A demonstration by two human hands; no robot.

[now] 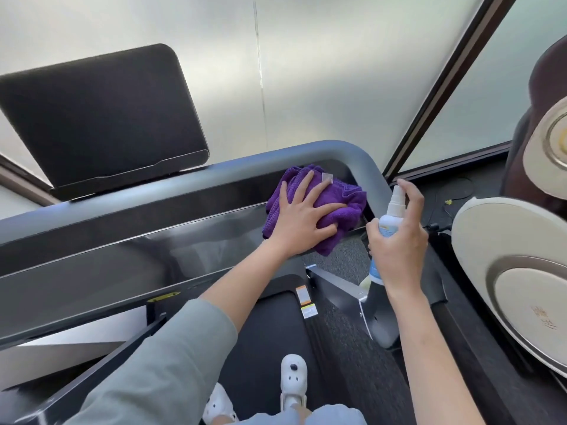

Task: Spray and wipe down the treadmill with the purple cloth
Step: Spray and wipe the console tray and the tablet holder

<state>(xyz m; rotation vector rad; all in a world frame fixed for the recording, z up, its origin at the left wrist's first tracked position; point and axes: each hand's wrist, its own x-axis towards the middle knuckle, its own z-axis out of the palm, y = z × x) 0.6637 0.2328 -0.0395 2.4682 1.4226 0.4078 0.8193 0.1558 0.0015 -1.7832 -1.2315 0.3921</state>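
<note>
Left hand (pixel 302 214) lies flat on the purple cloth (pixel 343 207), fingers spread and pressing it against the glossy black console (pixel 129 240) of the treadmill (pixel 276 326), with the thumb tucked into a fold. Bunched up, the cloth sits at the console's right end, just inside the curved grey handrail (pixel 346 151), and a small white tag shows on its top.

Right hand (pixel 400 240) grips a white spray bottle (pixel 389 220) upright, fingers wrapped round its body, the forefinger arched above the nozzle. It is just right of the cloth, not touching it.

Behind the rail a dark screen (pixel 101 118) tilts up against frosted glass panels (pixel 306 72). 2 white clogs (pixel 294 378) stand on the black belt below. At the right edge sits a cream and brown chair (pixel 506 271). A grey sleeve (pixel 171 357) covers the left forearm.
</note>
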